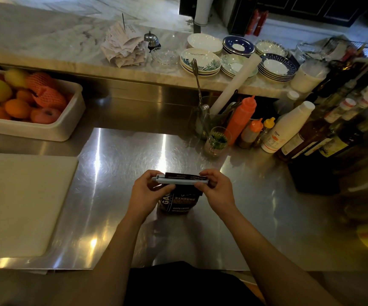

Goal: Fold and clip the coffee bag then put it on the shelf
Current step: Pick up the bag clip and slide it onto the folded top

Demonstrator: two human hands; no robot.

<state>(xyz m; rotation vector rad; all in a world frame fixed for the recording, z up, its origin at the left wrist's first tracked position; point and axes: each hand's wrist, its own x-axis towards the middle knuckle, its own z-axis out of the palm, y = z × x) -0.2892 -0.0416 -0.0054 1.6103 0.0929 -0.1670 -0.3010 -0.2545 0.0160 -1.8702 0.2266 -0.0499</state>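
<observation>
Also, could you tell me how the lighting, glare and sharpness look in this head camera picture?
Head view: dim, warm light; bright streaks of glare on the steel counter; the coffee bag and grey clip between the left hand and right hand are fairly sharp; the bottles at right blur; wide-angle bending curves the marble ledge.

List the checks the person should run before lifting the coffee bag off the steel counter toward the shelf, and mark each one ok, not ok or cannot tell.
1. Clip lies across the top of the coffee bag: ok.
2. Clip snapped fully shut: cannot tell.
3. Bag top folded under the clip: ok, a dark flap shows above it.
4. Left hand and right hand each hold one clip end: ok.
5. Bag stands upright on the counter: ok.
6. Shelf in sight: not ok, none identifiable.
</observation>
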